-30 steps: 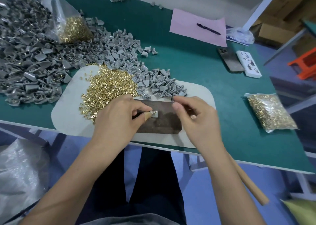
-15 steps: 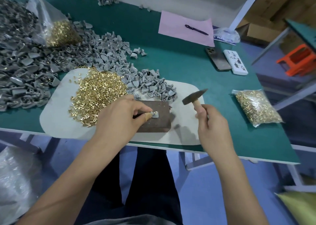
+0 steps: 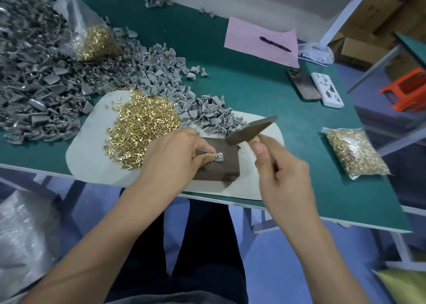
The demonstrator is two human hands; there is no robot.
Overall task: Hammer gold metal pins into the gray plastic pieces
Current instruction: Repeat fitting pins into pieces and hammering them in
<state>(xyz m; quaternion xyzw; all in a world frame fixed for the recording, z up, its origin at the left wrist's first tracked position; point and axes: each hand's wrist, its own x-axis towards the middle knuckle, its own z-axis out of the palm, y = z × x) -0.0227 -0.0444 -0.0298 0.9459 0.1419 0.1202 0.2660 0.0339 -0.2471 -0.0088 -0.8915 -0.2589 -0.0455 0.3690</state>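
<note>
Now left hand (image 3: 171, 158) fingers pinching one gray piece (image 3: 218, 157) on block (image 3: 221, 165), right hand (image 3: 280, 174) fingers gripping one hammer (image 3: 251, 130)

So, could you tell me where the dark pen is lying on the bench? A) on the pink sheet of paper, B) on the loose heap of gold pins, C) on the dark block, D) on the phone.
A: the dark pen lies on the pink sheet at the far side of the table, well apart from the person's work area.

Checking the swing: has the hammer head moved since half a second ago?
Yes. The hammer head has swung left, now overlapping the dark block's far right corner instead of hanging clear to its right.
</note>
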